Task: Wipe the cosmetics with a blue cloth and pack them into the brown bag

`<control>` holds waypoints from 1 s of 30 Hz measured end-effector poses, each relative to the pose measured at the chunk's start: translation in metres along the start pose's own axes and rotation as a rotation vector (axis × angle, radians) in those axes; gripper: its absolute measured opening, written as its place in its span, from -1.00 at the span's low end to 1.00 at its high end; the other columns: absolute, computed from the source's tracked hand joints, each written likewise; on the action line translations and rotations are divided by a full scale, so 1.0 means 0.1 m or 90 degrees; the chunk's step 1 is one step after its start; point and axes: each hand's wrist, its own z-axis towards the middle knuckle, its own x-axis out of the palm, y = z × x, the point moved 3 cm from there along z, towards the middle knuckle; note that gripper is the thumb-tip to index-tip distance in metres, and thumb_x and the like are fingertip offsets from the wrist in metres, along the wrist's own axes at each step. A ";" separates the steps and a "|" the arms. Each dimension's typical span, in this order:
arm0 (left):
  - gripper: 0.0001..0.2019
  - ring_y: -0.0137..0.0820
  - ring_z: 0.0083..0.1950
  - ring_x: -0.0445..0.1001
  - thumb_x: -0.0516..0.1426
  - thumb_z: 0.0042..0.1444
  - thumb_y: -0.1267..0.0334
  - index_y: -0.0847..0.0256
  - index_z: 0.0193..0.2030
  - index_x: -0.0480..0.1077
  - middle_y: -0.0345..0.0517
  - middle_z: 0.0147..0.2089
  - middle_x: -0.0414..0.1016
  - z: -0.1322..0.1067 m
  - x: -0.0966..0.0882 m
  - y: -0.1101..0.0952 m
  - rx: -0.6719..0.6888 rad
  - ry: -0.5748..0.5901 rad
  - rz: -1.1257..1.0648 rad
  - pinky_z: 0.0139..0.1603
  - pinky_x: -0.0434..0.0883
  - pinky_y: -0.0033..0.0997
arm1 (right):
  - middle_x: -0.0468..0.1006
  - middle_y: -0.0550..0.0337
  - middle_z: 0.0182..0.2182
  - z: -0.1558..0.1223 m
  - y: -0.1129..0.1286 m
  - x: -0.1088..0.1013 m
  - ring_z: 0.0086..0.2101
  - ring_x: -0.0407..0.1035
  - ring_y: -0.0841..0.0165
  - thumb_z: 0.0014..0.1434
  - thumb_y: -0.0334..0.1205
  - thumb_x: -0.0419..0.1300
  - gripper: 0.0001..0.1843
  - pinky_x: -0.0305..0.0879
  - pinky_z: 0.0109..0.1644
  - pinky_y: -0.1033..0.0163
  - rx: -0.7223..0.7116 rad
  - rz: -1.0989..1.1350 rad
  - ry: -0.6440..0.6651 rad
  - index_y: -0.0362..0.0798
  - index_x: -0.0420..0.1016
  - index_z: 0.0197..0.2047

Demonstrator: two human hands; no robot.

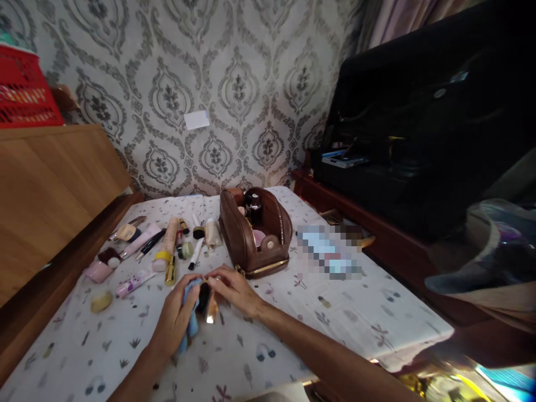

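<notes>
My left hand (175,314) is closed on a light blue cloth (192,322), bunched against a small black-and-gold cosmetic item (212,310). My right hand (235,291) pinches the top of that item, whose exact kind I cannot make out. Just beyond my hands stands a brown makeup bag (234,240), unzipped, with a dark bottle (254,207) and a pink round item (258,238) inside. Left of the bag lie several cosmetics, among them a gold tube (170,272), a purple-white tube (134,282) and a peach-coloured bottle (171,237).
The table bears a patterned white cloth (335,324). A pixelated item (326,251) lies right of the bag. A dark television (410,123) stands at the right, and a wooden panel (58,190) with a red basket (27,89) on it rises at the left.
</notes>
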 end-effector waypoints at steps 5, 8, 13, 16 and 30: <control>-0.56 -0.19 0.18 0.43 -0.09 0.39 0.03 0.24 0.22 0.31 0.13 0.10 0.46 0.11 0.25 0.10 0.139 -0.003 0.078 0.24 0.37 -0.08 | 0.49 0.15 -0.28 0.00 -0.08 0.06 -0.22 0.35 0.29 0.13 -0.21 0.29 -0.82 0.30 -0.08 0.20 0.018 -0.025 0.036 -0.10 0.57 -0.21; -0.52 -0.16 0.17 0.39 -0.11 0.41 0.05 0.30 0.28 0.27 0.17 0.10 0.45 0.15 0.30 0.21 0.153 0.051 0.125 0.26 0.34 -0.05 | 0.50 0.16 -0.28 0.02 -0.15 0.08 -0.26 0.33 0.30 0.12 -0.20 0.27 -0.78 0.29 -0.12 0.21 0.041 0.004 0.061 -0.10 0.55 -0.17; -0.47 -0.12 0.27 0.34 -0.08 0.41 0.01 0.24 0.39 0.17 0.18 0.25 0.37 0.04 0.15 0.41 0.147 0.104 0.182 0.32 0.27 -0.01 | 0.55 0.08 -0.12 0.03 -0.24 0.07 -0.19 0.41 0.27 0.10 -0.09 0.33 -0.58 0.36 -0.10 0.18 0.085 0.073 0.076 -0.08 0.54 0.00; -0.38 -0.06 0.42 0.19 -0.05 0.39 -0.03 0.27 0.46 0.03 0.24 0.40 0.23 -0.09 0.03 0.52 0.173 0.131 0.250 0.38 0.20 0.05 | 0.54 0.03 -0.06 0.02 -0.28 0.08 -0.11 0.45 0.24 0.06 -0.03 0.38 -0.48 0.41 -0.04 0.16 0.111 0.110 0.070 -0.08 0.53 0.05; -0.70 -0.28 -0.04 0.49 -0.02 0.21 0.41 0.16 0.00 0.44 -0.05 -0.11 0.50 -0.23 -0.30 0.25 0.055 0.004 0.062 0.03 0.45 -0.27 | 0.63 0.17 -0.19 -0.01 -0.13 0.06 -0.22 0.53 0.32 -0.09 -0.07 0.50 -0.43 0.48 -0.04 0.17 0.204 0.238 0.179 -0.08 0.55 -0.02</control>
